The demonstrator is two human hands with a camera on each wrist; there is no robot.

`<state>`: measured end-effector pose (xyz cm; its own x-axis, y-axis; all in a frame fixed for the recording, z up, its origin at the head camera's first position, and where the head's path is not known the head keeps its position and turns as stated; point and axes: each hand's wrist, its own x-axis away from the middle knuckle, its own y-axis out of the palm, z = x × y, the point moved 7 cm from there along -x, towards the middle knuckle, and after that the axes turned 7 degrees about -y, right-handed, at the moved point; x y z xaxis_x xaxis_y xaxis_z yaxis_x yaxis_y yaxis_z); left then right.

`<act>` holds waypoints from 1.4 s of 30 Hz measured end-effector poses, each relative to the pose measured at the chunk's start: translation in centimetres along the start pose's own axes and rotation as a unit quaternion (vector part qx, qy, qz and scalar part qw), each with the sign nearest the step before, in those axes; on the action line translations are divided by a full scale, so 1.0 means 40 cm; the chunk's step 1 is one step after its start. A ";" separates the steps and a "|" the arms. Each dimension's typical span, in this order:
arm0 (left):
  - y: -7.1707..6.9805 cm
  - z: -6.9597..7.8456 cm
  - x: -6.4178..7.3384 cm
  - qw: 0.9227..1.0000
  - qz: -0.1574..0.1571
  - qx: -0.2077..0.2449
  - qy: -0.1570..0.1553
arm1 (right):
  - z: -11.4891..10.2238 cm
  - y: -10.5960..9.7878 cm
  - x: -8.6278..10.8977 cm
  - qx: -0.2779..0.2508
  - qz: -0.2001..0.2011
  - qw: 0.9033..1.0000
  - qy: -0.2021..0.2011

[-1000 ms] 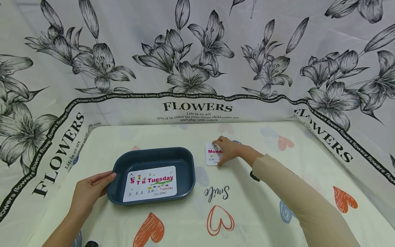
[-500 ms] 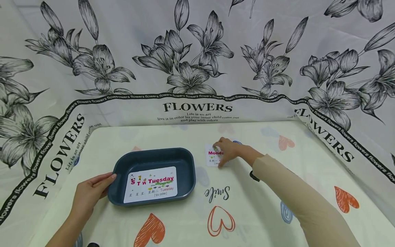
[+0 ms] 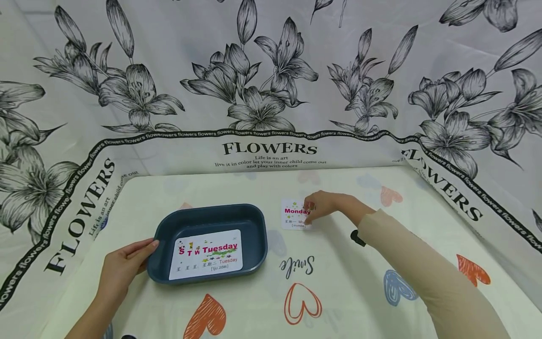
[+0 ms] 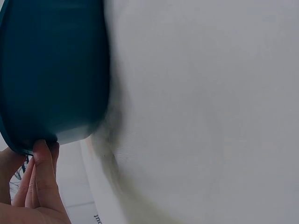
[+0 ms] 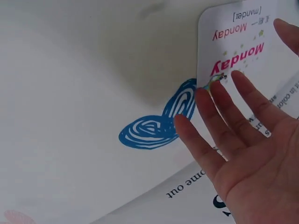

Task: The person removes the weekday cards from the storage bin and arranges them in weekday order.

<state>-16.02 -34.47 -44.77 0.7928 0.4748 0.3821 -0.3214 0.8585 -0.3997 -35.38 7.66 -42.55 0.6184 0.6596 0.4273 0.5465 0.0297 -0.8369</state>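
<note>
A dark blue rectangular tray [image 3: 211, 212] with rounded corners sits on the left half of the table. My left hand [image 3: 124, 263] pinches its left rim between thumb and fingers; in the left wrist view the fingertips [image 4: 42, 156] press the outer wall. Overlapping white cards [image 3: 207, 268] lie inside, the Tuesday card [image 3: 224, 259] uppermost on the right. To the right of the tray, a white Monday card [image 3: 292, 219] lies face up on the cloth. My right hand [image 3: 326, 207] is at that card's right edge, its fingers spread and extended in the right wrist view.
A pale tablecloth [image 3: 360, 310] printed with hearts and the word Smile covers the table. Behind it and along the sides hangs a white curtain [image 3: 169, 153] with black flower drawings. A small dark object [image 3: 128, 336] shows at the bottom edge.
My right hand has drawn back to the right, uncovering more of the Monday card, which stays in place. The left hand and the tray have hardly moved.
</note>
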 end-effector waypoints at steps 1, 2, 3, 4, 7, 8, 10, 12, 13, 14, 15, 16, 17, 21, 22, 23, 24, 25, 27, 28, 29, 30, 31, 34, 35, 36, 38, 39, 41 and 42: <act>0.000 -0.001 0.000 1.000 0.001 -0.002 0.000 | 0.003 0.000 0.005 0.004 -0.010 1.000 0.003; 0.000 -0.001 0.000 1.000 0.001 -0.003 -0.001 | 0.006 0.000 0.011 0.006 -0.019 1.000 0.009; 0.000 -0.002 0.000 1.000 0.001 -0.004 -0.002 | 0.008 0.000 0.016 0.011 -0.028 0.999 0.014; -0.001 -0.003 0.000 1.000 0.001 -0.005 -0.004 | 0.009 0.000 0.022 0.017 -0.035 0.999 0.018; 0.000 -0.004 -0.001 1.000 0.000 -0.005 -0.006 | 0.013 0.003 0.037 0.024 -0.050 0.998 0.030; 0.001 -0.004 -0.001 1.000 -0.001 -0.003 -0.006 | 0.015 0.006 0.041 0.020 -0.053 0.998 0.037; 0.001 -0.005 -0.003 1.000 -0.001 -0.004 -0.006 | 0.018 0.009 0.048 0.013 -0.060 0.997 0.048; 0.000 -0.006 -0.003 1.000 0.001 -0.005 -0.007 | 0.020 0.013 0.049 0.011 -0.065 0.996 0.051; -0.001 -0.008 -0.003 1.000 0.003 -0.007 -0.008 | 0.021 0.015 0.049 0.008 -0.069 0.996 0.054; -0.001 -0.009 -0.003 1.000 0.004 -0.008 -0.010 | 0.022 0.017 0.048 0.007 -0.073 0.996 0.056; -0.002 -0.011 -0.003 1.000 0.005 -0.009 -0.012 | 0.022 0.018 0.047 0.007 -0.077 0.995 0.056; -0.002 -0.012 -0.003 1.000 0.006 -0.009 -0.013 | 0.022 0.019 0.047 0.007 -0.080 0.995 0.057; -0.003 -0.013 -0.002 1.000 0.007 -0.009 -0.015 | 0.022 0.021 0.045 0.007 -0.084 0.995 0.057; -0.002 -0.013 0.000 1.000 0.009 -0.007 -0.015 | 0.017 0.028 0.042 0.004 -0.096 0.993 0.061; -0.003 -0.012 0.000 1.000 0.010 -0.007 -0.014 | 0.014 0.030 0.042 0.004 -0.100 0.993 0.061; -0.003 -0.011 0.000 1.000 0.012 -0.006 -0.014 | 0.010 0.031 0.041 0.006 -0.102 0.993 0.060; -0.003 -0.010 0.000 1.000 0.013 -0.005 -0.013 | 0.006 0.032 0.040 0.007 -0.104 0.993 0.062; -0.002 -0.009 0.001 1.000 0.014 -0.006 -0.012 | 0.002 0.032 0.039 0.010 -0.105 0.992 0.062; 0.000 -0.006 0.001 1.000 0.014 -0.008 -0.008 | -0.006 0.032 0.037 0.017 -0.105 0.992 0.064; 0.000 -0.006 0.001 1.000 0.014 -0.008 -0.007 | -0.011 0.032 0.035 0.019 -0.105 0.992 0.065; 0.000 -0.005 0.001 1.000 0.014 -0.009 -0.006 | -0.015 0.032 0.031 0.022 -0.103 0.992 0.065; 0.000 -0.005 0.001 1.000 0.014 -0.010 -0.005 | -0.019 0.032 0.028 0.025 -0.102 0.992 0.066; 0.000 -0.004 0.001 1.000 0.014 -0.011 -0.003 | -0.025 0.031 0.024 0.026 -0.101 0.992 0.066; -0.001 -0.004 0.002 1.000 0.015 -0.008 0.000 | -0.039 0.030 0.013 0.025 -0.099 0.992 0.068; -0.002 -0.003 0.002 1.000 0.015 -0.007 0.002 | -0.043 0.030 0.008 0.025 -0.098 0.993 0.068; -0.002 -0.003 0.002 1.000 0.015 -0.005 0.003 | -0.049 0.030 0.005 0.024 -0.099 0.992 0.068; -0.002 -0.003 0.002 1.000 0.015 -0.002 0.004 | -0.059 0.029 -0.003 0.020 -0.100 0.993 0.067; -0.001 -0.003 0.003 1.000 0.015 -0.001 0.003 | -0.066 0.029 -0.006 0.018 -0.101 0.992 0.066; -0.001 -0.004 0.003 1.000 0.015 0.001 0.002 | -0.080 0.028 -0.012 0.016 -0.103 0.993 0.063; 0.000 -0.004 0.003 1.000 0.015 0.002 0.002 | -0.088 0.028 -0.015 0.015 -0.105 0.993 0.061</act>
<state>-15.85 -34.45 -44.86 0.7846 0.4993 0.3676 -0.3467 0.8449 -0.4075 -33.15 4.67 -42.54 0.5575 0.5413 0.6294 0.6548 0.1793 -0.7342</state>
